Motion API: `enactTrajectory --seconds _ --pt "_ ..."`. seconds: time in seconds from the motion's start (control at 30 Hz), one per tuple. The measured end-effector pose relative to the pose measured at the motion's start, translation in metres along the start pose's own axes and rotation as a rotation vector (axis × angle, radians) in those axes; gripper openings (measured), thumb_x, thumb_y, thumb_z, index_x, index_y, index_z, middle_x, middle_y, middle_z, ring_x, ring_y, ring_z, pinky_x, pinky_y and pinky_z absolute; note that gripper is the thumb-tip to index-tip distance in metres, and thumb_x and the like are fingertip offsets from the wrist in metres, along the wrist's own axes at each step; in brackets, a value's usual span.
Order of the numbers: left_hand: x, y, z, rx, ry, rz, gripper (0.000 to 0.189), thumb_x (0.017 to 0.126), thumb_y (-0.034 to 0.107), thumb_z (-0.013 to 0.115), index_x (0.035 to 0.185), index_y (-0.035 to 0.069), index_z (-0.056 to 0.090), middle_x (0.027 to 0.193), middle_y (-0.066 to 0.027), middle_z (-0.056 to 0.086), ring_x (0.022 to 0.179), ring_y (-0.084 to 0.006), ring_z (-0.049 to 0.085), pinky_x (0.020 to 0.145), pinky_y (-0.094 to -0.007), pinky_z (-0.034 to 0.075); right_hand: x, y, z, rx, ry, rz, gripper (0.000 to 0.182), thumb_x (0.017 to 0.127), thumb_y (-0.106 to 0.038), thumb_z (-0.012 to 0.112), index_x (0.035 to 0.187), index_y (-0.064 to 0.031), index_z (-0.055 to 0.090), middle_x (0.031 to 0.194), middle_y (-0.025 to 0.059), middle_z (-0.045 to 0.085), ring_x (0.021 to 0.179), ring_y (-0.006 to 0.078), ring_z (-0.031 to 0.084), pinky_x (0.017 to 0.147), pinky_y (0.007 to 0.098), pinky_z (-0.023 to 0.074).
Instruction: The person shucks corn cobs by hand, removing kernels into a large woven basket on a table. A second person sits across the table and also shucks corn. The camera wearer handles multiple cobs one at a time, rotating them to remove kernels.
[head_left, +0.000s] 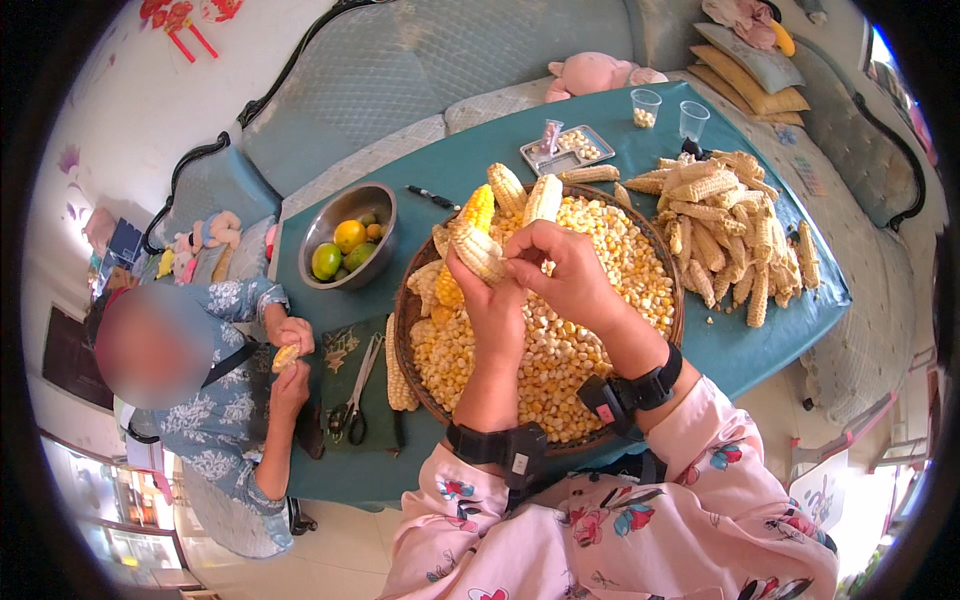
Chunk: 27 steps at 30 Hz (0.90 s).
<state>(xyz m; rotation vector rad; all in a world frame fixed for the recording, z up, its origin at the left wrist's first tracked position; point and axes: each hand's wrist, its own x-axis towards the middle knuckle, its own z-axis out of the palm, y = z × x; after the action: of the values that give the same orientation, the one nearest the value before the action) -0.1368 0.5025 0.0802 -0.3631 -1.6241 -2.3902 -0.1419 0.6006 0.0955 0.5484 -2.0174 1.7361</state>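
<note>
My left hand (491, 311) holds a pale ear of corn (478, 251), tilted above a round woven basket (677, 300). The fingertips and thumb of my right hand (566, 274) are pinched at the lower right side of this ear. Loose yellow and white corn kernels (555, 375) fill much of the basket below my hands. Several more ears lie at its far and left sides, among them a yellow ear (478, 206) and a white ear (543, 199).
Stripped cobs (720, 225) are heaped on the table (750, 375) at right. A metal bowl (307, 259) of fruit, scissors (356, 397) and a partitioned tray (536, 161) surround the basket. Plastic cups (694, 124) stand far right. At left, a seated person (225, 375) holds a corn piece (286, 358).
</note>
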Motion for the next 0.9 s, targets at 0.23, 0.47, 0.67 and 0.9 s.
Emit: enactTrajectory --seconds 0.23,0.47,0.67,0.9 --pt "0.000 -0.004 -0.014 -0.446 -0.008 -0.256 0.046 0.086 0.043 0.044 0.116 0.009 0.040 0.111 -0.0080 0.046 0.103 -0.0202 0.044 0.089 -0.0345 0.036 0.005 0.006 -0.005 -0.143 0.117 0.025 0.019 0.072 0.001 0.057 0.091 -0.0017 0.056 0.085 0.0094 0.055 0.068 0.0164 0.055 0.060 0.0252 0.0450" --pt "0.002 -0.008 -0.018 -0.449 -0.148 -0.272 0.033 0.083 0.035 0.052 0.103 0.010 0.046 0.090 -0.0036 0.052 0.086 -0.0149 0.049 0.079 -0.0298 0.039 0.004 0.005 -0.001 0.129 0.025 0.305 0.009 0.080 -0.002 0.052 0.088 0.0009 0.056 0.069 0.0030 0.055 0.056 0.0070 0.050 0.050 0.0210 0.0416" --pt "0.001 -0.004 -0.015 -0.396 -0.104 -0.255 0.034 0.079 0.019 0.058 0.107 0.007 0.044 0.098 -0.0052 0.051 0.092 -0.0165 0.049 0.084 -0.0312 0.039 0.003 0.013 0.003 0.221 0.051 0.268 0.010 0.081 -0.006 0.054 0.088 0.0006 0.056 0.064 0.0021 0.054 0.056 0.0065 0.049 0.050 0.0209 0.0402" --pt "0.000 -0.002 -0.001 -0.048 -0.103 -0.050 0.049 0.080 0.006 0.056 0.122 0.005 0.030 0.111 -0.0084 0.045 0.099 -0.0144 0.048 0.085 -0.0278 0.042 0.000 0.005 -0.005 0.091 -0.068 0.174 0.021 0.078 -0.018 0.062 0.088 -0.0006 0.056 0.066 0.0009 0.052 0.062 0.0069 0.046 0.055 0.0228 0.0400"
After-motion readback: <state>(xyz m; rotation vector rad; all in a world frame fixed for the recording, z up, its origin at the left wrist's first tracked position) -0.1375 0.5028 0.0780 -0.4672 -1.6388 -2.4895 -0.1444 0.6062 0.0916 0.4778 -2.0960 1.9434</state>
